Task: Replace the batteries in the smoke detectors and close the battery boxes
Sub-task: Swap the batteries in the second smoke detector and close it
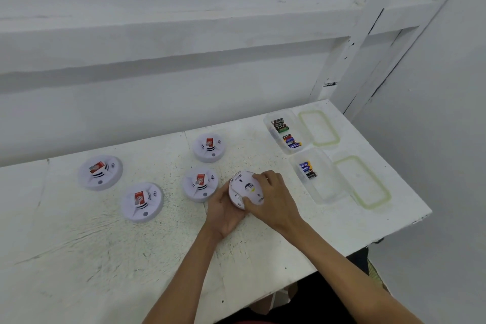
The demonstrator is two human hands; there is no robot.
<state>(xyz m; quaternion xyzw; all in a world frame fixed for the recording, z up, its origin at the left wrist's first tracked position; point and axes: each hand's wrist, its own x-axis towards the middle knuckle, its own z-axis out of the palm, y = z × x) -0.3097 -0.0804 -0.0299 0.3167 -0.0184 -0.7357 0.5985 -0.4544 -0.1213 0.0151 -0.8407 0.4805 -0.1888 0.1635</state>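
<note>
A white round smoke detector (pixel 243 188) is held tilted above the table, its back side facing me. My left hand (pixel 223 212) cups it from below and the left. My right hand (pixel 272 197) grips its right rim, fingers curled over the back. Several other white detectors lie face up with red labels: far left (pixel 100 172), front left (pixel 142 202), middle (pixel 200 184) and back (pixel 209 147). Two clear boxes hold batteries: the far box (pixel 285 131) and the near box (pixel 315 179).
The white table (pixel 131 258) ends at a front edge running to the lower right and a right edge near the boxes. Two green-rimmed lids, the far lid (pixel 318 127) and the near lid (pixel 363 181), lie beside the boxes. White walls stand behind and to the right.
</note>
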